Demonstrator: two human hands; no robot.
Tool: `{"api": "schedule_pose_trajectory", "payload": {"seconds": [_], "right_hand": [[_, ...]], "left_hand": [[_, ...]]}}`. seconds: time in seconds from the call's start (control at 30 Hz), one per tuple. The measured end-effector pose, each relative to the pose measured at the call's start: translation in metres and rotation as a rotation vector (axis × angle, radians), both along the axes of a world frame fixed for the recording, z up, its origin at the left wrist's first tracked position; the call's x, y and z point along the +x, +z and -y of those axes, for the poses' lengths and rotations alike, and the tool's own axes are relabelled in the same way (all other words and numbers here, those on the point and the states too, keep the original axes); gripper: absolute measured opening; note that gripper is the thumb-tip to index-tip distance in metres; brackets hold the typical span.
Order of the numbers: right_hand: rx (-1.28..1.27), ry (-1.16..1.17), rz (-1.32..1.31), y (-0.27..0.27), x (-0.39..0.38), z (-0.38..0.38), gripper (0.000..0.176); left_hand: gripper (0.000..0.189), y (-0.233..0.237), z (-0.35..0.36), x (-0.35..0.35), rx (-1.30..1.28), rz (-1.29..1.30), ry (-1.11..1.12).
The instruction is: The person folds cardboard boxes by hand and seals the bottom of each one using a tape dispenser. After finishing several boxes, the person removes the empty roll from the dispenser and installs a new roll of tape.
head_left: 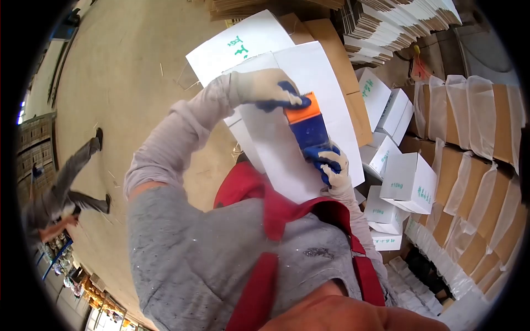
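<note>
My left hand (273,91), in a white glove with blue-coated fingers, reaches in from the left with its fingertips pressed on the orange toothed end of a tape dispenser (308,126). My right hand (329,163), gloved alike, is closed around the dispenser's lower, dark blue end. The dispenser is held above a large white cardboard sheet (276,143) in front of my body. Another white sheet with green writing (240,44) lies just beyond it. Brown cardboard (342,71) shows along the right edge of the white sheet.
White boxes with green print (408,182) are piled at the right, beside rows of brown cartons with translucent plastic (497,198). Stacked flat cardboard (381,27) stands at the top right. On the concrete floor (127,66) at the left, another person (66,187) is partly visible.
</note>
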State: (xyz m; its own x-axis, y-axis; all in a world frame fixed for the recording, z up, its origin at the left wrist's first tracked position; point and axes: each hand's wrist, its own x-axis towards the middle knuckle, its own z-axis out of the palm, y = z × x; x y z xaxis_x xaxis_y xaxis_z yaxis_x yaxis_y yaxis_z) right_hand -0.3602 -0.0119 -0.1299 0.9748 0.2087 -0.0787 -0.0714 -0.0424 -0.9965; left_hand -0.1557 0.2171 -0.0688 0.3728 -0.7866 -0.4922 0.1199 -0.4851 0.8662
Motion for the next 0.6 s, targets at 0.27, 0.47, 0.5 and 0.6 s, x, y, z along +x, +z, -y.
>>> {"api": "schedule_pose_trajectory", "payload": {"seconds": [0.27,0.47,0.5,0.6], "right_hand": [[0.075,-0.011,0.000,0.005,0.004,-0.002,0.036],[-0.239,-0.080,0.128,0.036,0.027,-0.018,0.034],[-0.196,-0.115,0.093,0.041,0.032,-0.023,0.036],[-0.168,-0.124,0.023,0.051,0.046,-0.031,0.038]], "left_hand": [[0.032,-0.053,0.002,-0.036,-0.456,-0.722,0.584],[0.024,-0.035,-0.006,0.028,0.080,0.708,0.234],[0.026,-0.042,-0.014,0.052,0.142,0.920,0.239],[0.036,-0.068,-0.012,0.092,0.523,0.756,0.139]]}}
